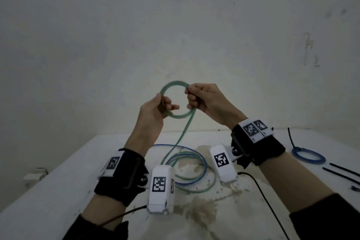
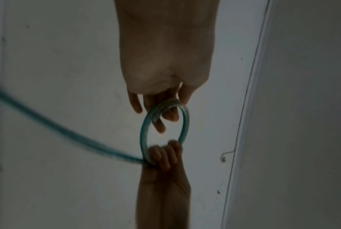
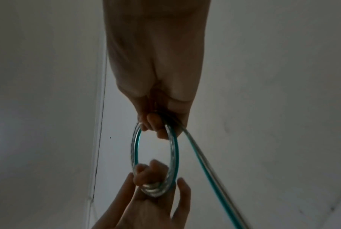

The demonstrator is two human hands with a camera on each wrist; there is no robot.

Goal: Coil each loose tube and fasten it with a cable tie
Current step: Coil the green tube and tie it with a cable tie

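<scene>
— Holding steady up there: both hands are raised above the white table [image 1: 58, 191], and between them is the green tube [image 1: 176, 101], wound into a ring. The left hand [image 1: 155, 111] grips the ring's left side with fingers curled through it; the right hand [image 1: 204, 101] pinches the opposite side.

— What do the wrist cameras add?

— The left wrist view shows the several turns bunched under the left fingers [image 2: 161, 124], with the right hand's fingers [image 2: 165, 156] wrapped round the far end of the ring [image 2: 144, 139]. The tube's tail leaves there, blurred, off to the frame's edge. The right wrist view shows the ring [image 3: 135, 148] edge-on, and the tail running off past the right fingers [image 3: 155, 125]. Neither wrist view shows the table.

— And the head view does?

— Yes. The tail drops from the ring to the table, where its loose loops lie tangled with a loose blue tube [image 1: 202, 160]. The two wrist devices and forearms cover part of that tangle. Far right sits a coiled blue tube [image 1: 308, 157] with a black cable tie [image 1: 292, 138] standing up from it. Just beside it lie spare black cable ties [image 1: 342, 173]. Brown stains [image 1: 200, 210] mark the tabletop, and black cables [image 1: 263, 189] run from the wrist devices.
</scene>
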